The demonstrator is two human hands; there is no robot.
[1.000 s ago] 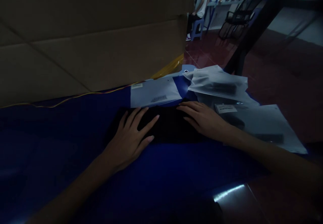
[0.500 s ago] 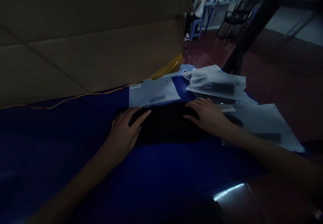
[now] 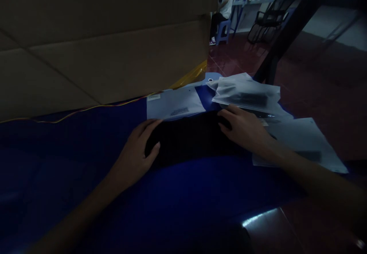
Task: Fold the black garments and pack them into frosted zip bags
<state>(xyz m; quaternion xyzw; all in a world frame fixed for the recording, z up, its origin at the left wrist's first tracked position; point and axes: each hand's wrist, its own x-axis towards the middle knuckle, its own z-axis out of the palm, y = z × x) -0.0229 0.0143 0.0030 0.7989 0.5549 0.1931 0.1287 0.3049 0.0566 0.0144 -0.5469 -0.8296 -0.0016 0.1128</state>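
A folded piece of black cloth (image 3: pixel 186 139) lies on a dark blue tarp (image 3: pixel 71 158). My left hand (image 3: pixel 133 151) grips its left end with curled fingers, and my right hand (image 3: pixel 243 128) grips its upper right end. Beyond the cloth lies a flat, pale plastic bag with a white label (image 3: pixel 174 107). Near my right hand are a frosted zip bag holding a dark item (image 3: pixel 246 95) and a larger bag (image 3: pixel 304 143), partly under my right forearm. The cloth's shape is hard to make out in the dim light.
A large cardboard box (image 3: pixel 100 44) stands along the far left, with a thin yellow and red wire (image 3: pixel 94 109) along its base. Beyond are a dark post (image 3: pixel 286 36), a red tiled floor (image 3: pixel 237 55), a black chair (image 3: pixel 272 17), and a person seated on a blue stool (image 3: pixel 220 17).
Both hands have drawn their fingers together and moved onto the cloth's ends. The left hand has shifted slightly left and the right slightly up and right. The cloth looks slightly bunched.
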